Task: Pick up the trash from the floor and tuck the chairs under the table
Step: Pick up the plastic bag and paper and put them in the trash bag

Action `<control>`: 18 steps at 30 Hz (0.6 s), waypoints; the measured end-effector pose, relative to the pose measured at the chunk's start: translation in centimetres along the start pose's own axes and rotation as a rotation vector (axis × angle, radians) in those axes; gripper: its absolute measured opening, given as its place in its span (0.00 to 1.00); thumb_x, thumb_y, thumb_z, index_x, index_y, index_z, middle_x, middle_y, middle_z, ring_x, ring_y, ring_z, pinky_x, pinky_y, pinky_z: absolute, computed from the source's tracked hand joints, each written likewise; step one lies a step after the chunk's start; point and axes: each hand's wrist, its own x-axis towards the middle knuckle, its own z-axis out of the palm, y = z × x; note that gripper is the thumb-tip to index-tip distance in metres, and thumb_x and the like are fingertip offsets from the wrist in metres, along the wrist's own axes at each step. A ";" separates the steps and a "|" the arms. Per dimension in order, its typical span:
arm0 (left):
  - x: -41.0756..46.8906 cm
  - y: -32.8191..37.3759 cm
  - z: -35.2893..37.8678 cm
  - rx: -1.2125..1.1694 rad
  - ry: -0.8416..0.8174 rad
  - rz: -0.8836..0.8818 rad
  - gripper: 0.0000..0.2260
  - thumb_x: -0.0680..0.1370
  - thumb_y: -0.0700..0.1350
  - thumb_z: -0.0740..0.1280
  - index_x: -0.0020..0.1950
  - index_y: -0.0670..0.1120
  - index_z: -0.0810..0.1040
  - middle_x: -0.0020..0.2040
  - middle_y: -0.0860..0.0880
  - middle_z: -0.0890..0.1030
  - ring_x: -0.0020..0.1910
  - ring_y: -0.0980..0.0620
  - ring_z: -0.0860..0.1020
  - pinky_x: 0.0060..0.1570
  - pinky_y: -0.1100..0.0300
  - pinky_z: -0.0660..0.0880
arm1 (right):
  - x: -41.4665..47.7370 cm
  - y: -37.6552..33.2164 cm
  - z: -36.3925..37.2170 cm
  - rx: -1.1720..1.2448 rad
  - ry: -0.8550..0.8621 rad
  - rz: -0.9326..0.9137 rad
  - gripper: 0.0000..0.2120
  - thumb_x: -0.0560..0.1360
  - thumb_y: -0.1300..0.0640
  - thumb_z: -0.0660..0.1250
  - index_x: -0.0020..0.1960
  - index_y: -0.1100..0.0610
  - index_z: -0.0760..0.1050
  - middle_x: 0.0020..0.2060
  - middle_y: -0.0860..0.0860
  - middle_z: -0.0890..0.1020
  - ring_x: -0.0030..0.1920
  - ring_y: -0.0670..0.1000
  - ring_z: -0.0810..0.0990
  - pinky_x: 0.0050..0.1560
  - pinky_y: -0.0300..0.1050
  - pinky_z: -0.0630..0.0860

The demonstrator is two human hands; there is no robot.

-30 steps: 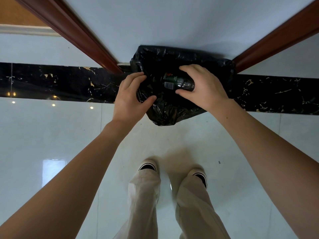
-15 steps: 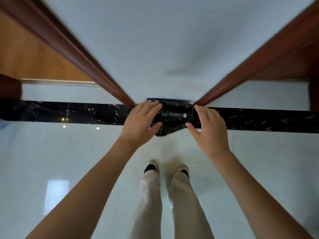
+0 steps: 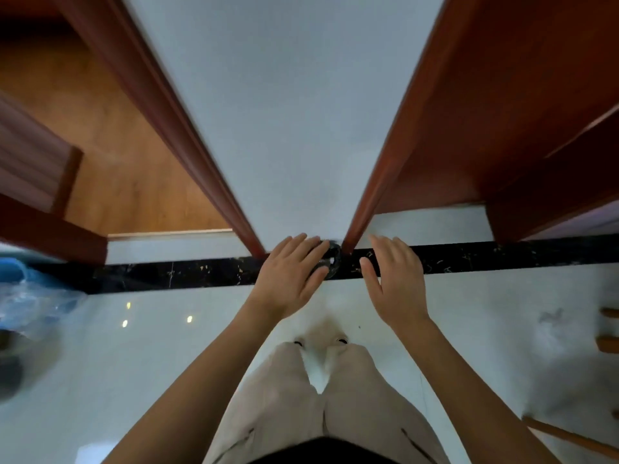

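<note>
With the left hand and the right hand spread empty, the unheld black bag may tip and spill.

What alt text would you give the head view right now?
The left hand and right hand, both open, are spread over a black trash bag at the foot of a white wall, between two wooden door frames. Below are beige trousers.

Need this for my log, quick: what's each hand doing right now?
Left hand: open, fingers straight, in front of the bag in this view, not gripping it.
Right hand: open, holding nothing.
</note>
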 end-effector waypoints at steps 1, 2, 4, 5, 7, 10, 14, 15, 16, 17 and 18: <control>-0.3 0.5 -0.5 0.000 -0.009 0.043 0.23 0.82 0.55 0.50 0.71 0.45 0.71 0.68 0.46 0.75 0.68 0.43 0.70 0.68 0.47 0.65 | -1.0 -0.2 -0.5 0.012 0.012 0.026 0.27 0.83 0.43 0.48 0.69 0.59 0.71 0.63 0.55 0.77 0.66 0.59 0.72 0.65 0.58 0.69; -0.6 0.8 -0.9 -0.005 -0.020 0.078 0.23 0.82 0.55 0.50 0.71 0.45 0.71 0.67 0.46 0.75 0.68 0.43 0.71 0.68 0.47 0.66 | -2.0 -0.3 -0.7 0.023 0.024 0.061 0.27 0.82 0.43 0.48 0.69 0.59 0.71 0.63 0.55 0.78 0.66 0.59 0.73 0.65 0.58 0.69; -1.0 0.9 -1.2 -0.028 -0.049 0.124 0.23 0.82 0.55 0.50 0.70 0.45 0.72 0.67 0.48 0.75 0.67 0.44 0.71 0.67 0.49 0.67 | -4.4 -0.7 -0.7 0.025 0.050 0.152 0.28 0.82 0.42 0.48 0.69 0.58 0.71 0.63 0.55 0.78 0.67 0.58 0.72 0.66 0.57 0.69; -1.2 0.8 -1.2 -0.039 -0.067 0.145 0.23 0.82 0.55 0.50 0.70 0.46 0.72 0.67 0.48 0.75 0.66 0.44 0.71 0.67 0.49 0.66 | -5.7 -0.9 -0.4 0.022 0.057 0.206 0.28 0.82 0.42 0.47 0.69 0.58 0.72 0.64 0.56 0.77 0.67 0.59 0.72 0.67 0.57 0.68; -1.5 0.5 -1.0 -0.045 -0.131 0.198 0.23 0.82 0.56 0.49 0.70 0.46 0.72 0.67 0.49 0.75 0.67 0.46 0.71 0.68 0.50 0.67 | -8.4 -1.8 0.1 0.037 0.074 0.326 0.29 0.81 0.41 0.46 0.70 0.58 0.71 0.65 0.57 0.77 0.68 0.59 0.72 0.67 0.57 0.68; -1.4 0.6 -0.7 -0.048 -0.219 0.335 0.26 0.82 0.58 0.46 0.69 0.46 0.73 0.65 0.49 0.76 0.66 0.48 0.72 0.67 0.50 0.68 | -12.4 -3.0 0.4 0.064 0.111 0.500 0.29 0.81 0.41 0.46 0.72 0.57 0.69 0.66 0.56 0.76 0.68 0.58 0.72 0.68 0.55 0.68; 0.0 3.6 -0.4 -0.097 -0.271 0.518 0.27 0.83 0.59 0.44 0.68 0.46 0.74 0.64 0.49 0.77 0.64 0.48 0.73 0.64 0.51 0.70 | -17.4 -3.6 -0.9 0.059 0.184 0.722 0.29 0.81 0.40 0.46 0.73 0.55 0.68 0.66 0.53 0.76 0.68 0.55 0.72 0.68 0.53 0.68; 0.5 4.7 -0.2 -0.109 -0.281 0.572 0.27 0.83 0.59 0.45 0.68 0.46 0.74 0.64 0.49 0.77 0.64 0.49 0.73 0.64 0.51 0.70 | -18.6 -3.5 -1.3 0.051 0.215 0.775 0.28 0.82 0.40 0.46 0.72 0.55 0.68 0.66 0.53 0.76 0.68 0.55 0.72 0.68 0.53 0.68; 1.1 5.9 0.0 -0.118 -0.298 0.629 0.26 0.83 0.59 0.45 0.68 0.46 0.74 0.64 0.50 0.77 0.64 0.50 0.73 0.64 0.52 0.70 | -20.0 -3.5 -1.9 0.046 0.246 0.832 0.28 0.82 0.40 0.46 0.72 0.55 0.68 0.66 0.52 0.76 0.68 0.55 0.72 0.67 0.54 0.68; 1.6 7.4 0.4 -0.127 -0.319 0.687 0.26 0.83 0.58 0.46 0.68 0.46 0.73 0.65 0.50 0.76 0.65 0.50 0.72 0.64 0.52 0.69 | -21.5 -3.3 -2.4 0.040 0.283 0.890 0.28 0.82 0.40 0.47 0.72 0.55 0.68 0.66 0.52 0.76 0.67 0.55 0.72 0.67 0.54 0.69; 2.2 8.9 0.9 -0.140 -0.341 0.740 0.25 0.83 0.57 0.48 0.69 0.46 0.73 0.65 0.50 0.76 0.65 0.50 0.71 0.65 0.52 0.68 | -23.2 -3.1 -3.0 0.031 0.324 0.946 0.28 0.81 0.40 0.47 0.72 0.55 0.69 0.66 0.52 0.76 0.67 0.55 0.72 0.66 0.55 0.70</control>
